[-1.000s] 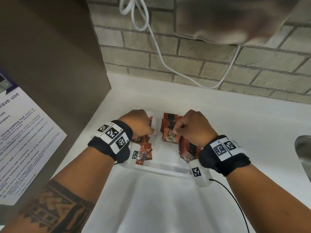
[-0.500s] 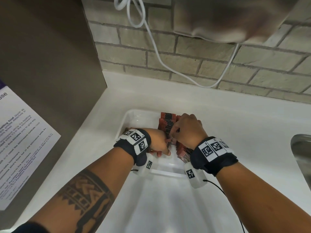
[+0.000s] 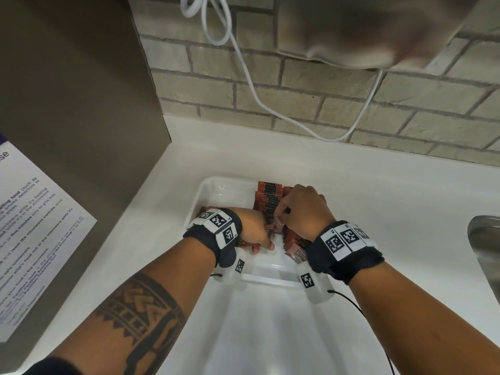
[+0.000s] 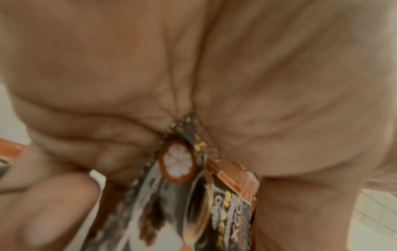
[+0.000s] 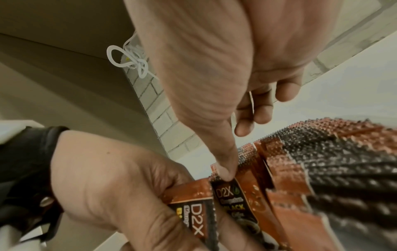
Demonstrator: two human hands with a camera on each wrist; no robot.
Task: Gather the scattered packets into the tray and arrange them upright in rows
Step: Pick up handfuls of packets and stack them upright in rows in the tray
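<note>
A white tray (image 3: 207,188) sits on the counter. Orange-and-black packets (image 3: 270,196) stand upright in a row along its right side, seen close in the right wrist view as a row (image 5: 322,169). My right hand (image 3: 286,212) curls over the row's near end, its thumb (image 5: 223,169) pressing the top of the front packet (image 5: 232,200). My left hand (image 3: 263,239) is just left of it and grips a packet (image 4: 193,195), shown in the right wrist view as the left hand (image 5: 120,186) and its packet (image 5: 193,203). A few loose packets (image 3: 205,211) lie at the tray's left, mostly hidden by my wristband.
A second shallow white tray (image 3: 270,334) lies right in front of me. A metal sink (image 3: 487,253) is at the right edge. A brown cabinet side with a printed notice (image 3: 40,226) walls off the left. A white cable (image 3: 243,77) hangs on the brick wall behind.
My left hand has moved from the loose packets at the tray's left over to the row, bringing a packet. My right hand has stayed on the row.
</note>
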